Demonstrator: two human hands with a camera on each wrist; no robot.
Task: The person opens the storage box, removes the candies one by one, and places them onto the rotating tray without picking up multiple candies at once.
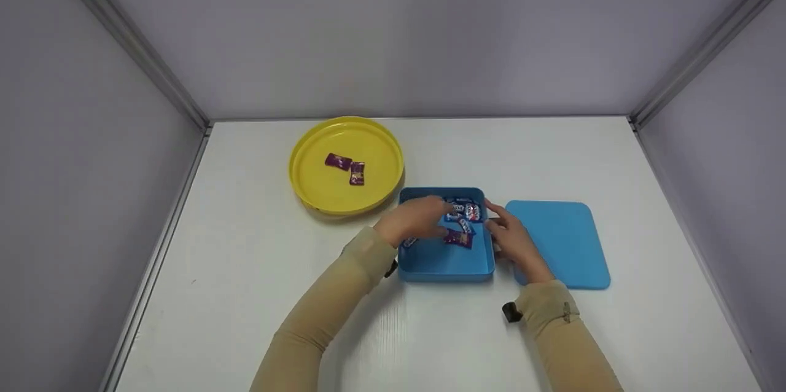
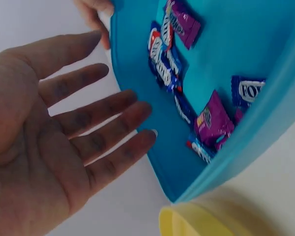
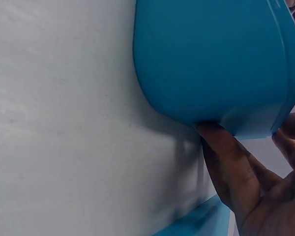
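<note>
Left hand in the head view lies over the left part of the blue box at the middle of the frame, fingers stretched across the wrapped candies; whether it pinches one there is hidden by its own back. Right hand rests against the box's right wall, fingers straight along it. The box is a rounded rectangle, its long axis running from the lower edge of the frame toward the upper. Its flat blue lid lies just right of it on the white surface. A yellow plate at upper left of the box carries two purple candies.

From the left wrist, the left hand fills the left half of the frame, palm up, fingers spread and straight, holding nothing. The box runs diagonally at right, cut off by the top and right edges. Blue-and-white and purple wrappers lie on its floor; their print is blurred.

From the right wrist, the box's outer wall fills the upper right, plain and glossy. The right hand touches its lower corner with straight fingers, partly cut off at the lower right.
</note>
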